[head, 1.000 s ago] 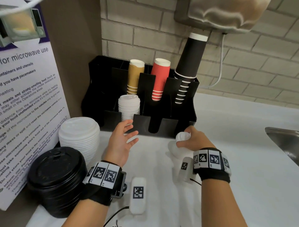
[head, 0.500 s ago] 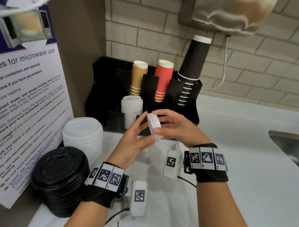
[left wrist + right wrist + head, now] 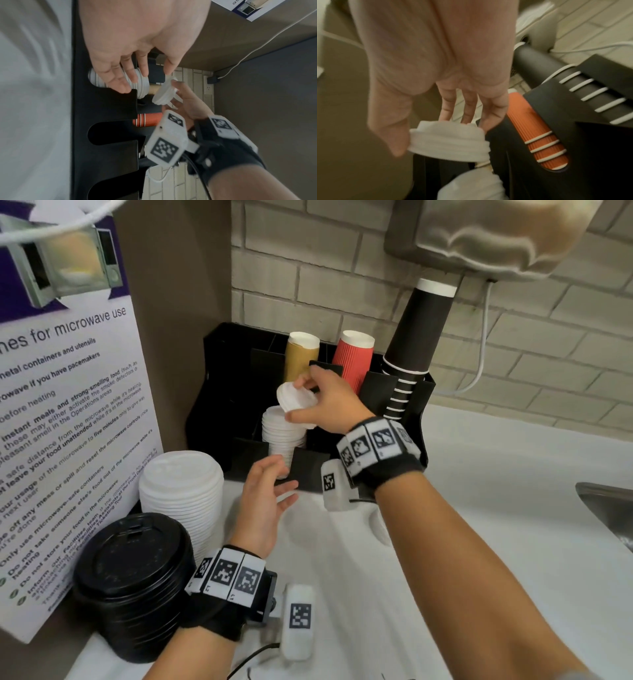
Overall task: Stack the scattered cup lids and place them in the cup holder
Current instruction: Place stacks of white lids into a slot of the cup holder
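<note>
My right hand [image 3: 296,399] pinches a short stack of small white lids [image 3: 298,409] between thumb and fingers, tilted. It hovers just above the taller pile of white lids [image 3: 281,440] standing in the front left slot of the black cup holder [image 3: 416,422]. In the right wrist view the held lids [image 3: 448,142] sit under my right hand [image 3: 433,136]. My left hand [image 3: 279,481] is empty, fingers spread, low in front of the holder. In the left wrist view my left hand [image 3: 147,79] reaches near the slotted pile [image 3: 139,83].
Tan [image 3: 301,354], red [image 3: 354,356] and black [image 3: 419,337] cup stacks stand in the holder's rear slots. A big white lid stack [image 3: 181,484] and a black lid stack [image 3: 133,580] sit at the left by a microwave notice [image 3: 61,405]. A sink edge [image 3: 609,508] lies right.
My right hand lifted the lids from the counter, met my left hand, then carried them up over the holder's pile. My left hand let go and dropped back, open.
</note>
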`<state>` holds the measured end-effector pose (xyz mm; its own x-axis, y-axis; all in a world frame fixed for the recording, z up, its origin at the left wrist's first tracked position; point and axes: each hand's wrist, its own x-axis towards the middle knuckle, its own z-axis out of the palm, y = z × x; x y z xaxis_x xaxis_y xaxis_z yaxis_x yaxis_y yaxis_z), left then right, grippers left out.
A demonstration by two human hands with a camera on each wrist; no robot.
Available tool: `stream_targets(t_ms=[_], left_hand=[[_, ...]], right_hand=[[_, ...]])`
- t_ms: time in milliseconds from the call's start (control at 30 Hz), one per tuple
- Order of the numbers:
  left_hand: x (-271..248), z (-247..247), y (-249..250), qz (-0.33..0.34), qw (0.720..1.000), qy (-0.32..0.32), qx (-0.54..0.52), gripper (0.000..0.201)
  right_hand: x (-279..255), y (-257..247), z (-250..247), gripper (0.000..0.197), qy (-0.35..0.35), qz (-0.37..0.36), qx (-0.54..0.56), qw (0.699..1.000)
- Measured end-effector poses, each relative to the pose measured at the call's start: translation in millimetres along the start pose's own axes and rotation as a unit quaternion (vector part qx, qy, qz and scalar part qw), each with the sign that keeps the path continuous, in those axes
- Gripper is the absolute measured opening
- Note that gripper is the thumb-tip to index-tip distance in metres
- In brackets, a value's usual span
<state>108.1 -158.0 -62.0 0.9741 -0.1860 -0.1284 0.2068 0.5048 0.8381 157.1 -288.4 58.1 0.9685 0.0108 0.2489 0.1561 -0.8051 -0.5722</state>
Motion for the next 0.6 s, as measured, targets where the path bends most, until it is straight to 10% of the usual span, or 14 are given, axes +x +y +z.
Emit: stream_targets(t_ms=[600], left_hand=[[-2,3,0,-0.011,0.999,0.008,0.032,0.014]], right_hand=[[12,8,46,0.060,-0.059,-0.019,-0.277,0.959]])
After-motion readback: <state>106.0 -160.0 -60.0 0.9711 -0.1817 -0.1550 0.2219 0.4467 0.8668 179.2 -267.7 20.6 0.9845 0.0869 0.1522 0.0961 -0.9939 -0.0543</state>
